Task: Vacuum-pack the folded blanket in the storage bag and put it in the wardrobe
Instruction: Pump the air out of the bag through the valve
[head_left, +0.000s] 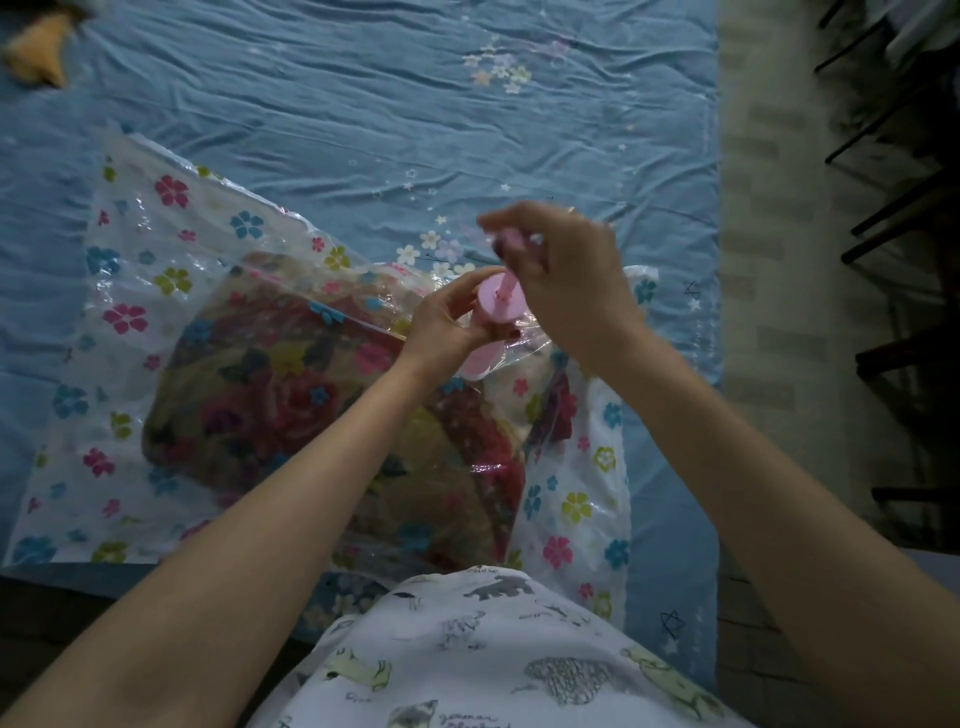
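Note:
A clear storage bag (140, 291) printed with coloured flowers lies on the bed, and a folded blanket (291, 415) with red and yellow flowers fills its middle. A pink hand pump (500, 306) stands upright on the bag near its right side. My left hand (447, 322) grips the pump's round body. My right hand (566, 260) grips the pump's handle at the top of the thin pink rod, raised above the body. The pump's base and the bag's valve are hidden behind my left wrist.
The bed carries a wrinkled blue sheet (363, 104) with small flower prints. An orange soft thing (41, 52) lies at the far left corner. A light floor strip (753, 260) and dark furniture legs (893, 208) run along the right of the bed.

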